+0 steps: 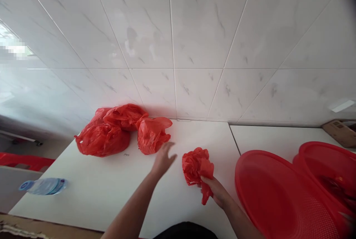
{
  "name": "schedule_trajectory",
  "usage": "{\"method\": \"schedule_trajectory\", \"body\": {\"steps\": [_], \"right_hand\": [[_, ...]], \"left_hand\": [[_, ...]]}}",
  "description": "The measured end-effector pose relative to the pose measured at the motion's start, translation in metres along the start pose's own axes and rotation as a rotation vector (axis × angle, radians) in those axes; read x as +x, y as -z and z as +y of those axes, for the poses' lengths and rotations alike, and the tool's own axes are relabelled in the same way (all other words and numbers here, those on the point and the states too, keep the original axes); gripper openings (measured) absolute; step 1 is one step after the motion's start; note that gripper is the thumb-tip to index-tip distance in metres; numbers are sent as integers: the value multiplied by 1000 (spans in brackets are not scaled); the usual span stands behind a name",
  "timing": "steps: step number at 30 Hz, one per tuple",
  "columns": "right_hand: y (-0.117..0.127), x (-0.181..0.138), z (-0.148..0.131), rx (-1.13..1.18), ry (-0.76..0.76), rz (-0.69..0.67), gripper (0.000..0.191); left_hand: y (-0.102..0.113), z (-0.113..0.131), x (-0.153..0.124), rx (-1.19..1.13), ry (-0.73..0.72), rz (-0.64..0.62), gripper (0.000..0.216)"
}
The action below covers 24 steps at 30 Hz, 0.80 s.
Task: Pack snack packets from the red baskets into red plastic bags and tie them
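My right hand grips a crumpled red plastic bag just above the white table, with part of the bag hanging below the fingers. What the bag holds, if anything, is hidden. My left hand has its fingers apart and holds nothing. It is close in front of a smaller red plastic bag; whether the fingertips touch it I cannot tell. Left of that, larger filled red plastic bags lie bunched against the tiled wall.
A clear water bottle lies on its side at the left of the white table. Large red plastic baskets occupy the right side. A cardboard box sits at the far right by the tiled wall.
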State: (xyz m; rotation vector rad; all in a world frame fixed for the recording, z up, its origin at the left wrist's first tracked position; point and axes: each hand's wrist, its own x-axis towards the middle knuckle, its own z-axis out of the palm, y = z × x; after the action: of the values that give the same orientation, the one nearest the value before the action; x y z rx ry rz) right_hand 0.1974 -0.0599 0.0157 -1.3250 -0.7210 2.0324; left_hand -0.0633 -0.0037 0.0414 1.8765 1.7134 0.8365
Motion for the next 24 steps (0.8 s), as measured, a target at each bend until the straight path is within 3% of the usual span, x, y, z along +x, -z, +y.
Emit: {"method": "schedule_trajectory", "body": {"steps": [2, 3, 4, 6, 8, 12, 17, 20, 22, 24], "right_hand": [[-5, -1, 8, 11, -14, -13, 42], [-5, -1, 12, 9, -22, -25, 40], [-4, -1, 16, -2, -20, -35, 36], [3, 1, 23, -46, 33, -4, 26], [16, 3, 27, -69, 105, 133, 19], [46, 0, 29, 77, 145, 404, 26], [54, -14, 25, 133, 190, 389, 31], [41, -22, 26, 69, 184, 368, 32], [31, -27, 28, 36, 190, 381, 33], [21, -33, 30, 12, 185, 394, 36]], "left_hand": [[-34, 8, -20, -22, 33, -283, 92], [-49, 10, -28, -23, 70, -362, 104], [-60, 11, -34, -13, 110, -407, 99], [-71, 9, -41, 9, 178, -426, 68], [-70, 4, -43, 35, 226, -380, 38], [-41, -14, -36, 98, 318, -180, 30], [0, -29, -25, 185, 462, 73, 42], [6, -28, -27, 283, 492, 177, 62], [0, -20, -34, 366, 402, 226, 68], [-11, -7, -44, 405, 223, 211, 61]]}}
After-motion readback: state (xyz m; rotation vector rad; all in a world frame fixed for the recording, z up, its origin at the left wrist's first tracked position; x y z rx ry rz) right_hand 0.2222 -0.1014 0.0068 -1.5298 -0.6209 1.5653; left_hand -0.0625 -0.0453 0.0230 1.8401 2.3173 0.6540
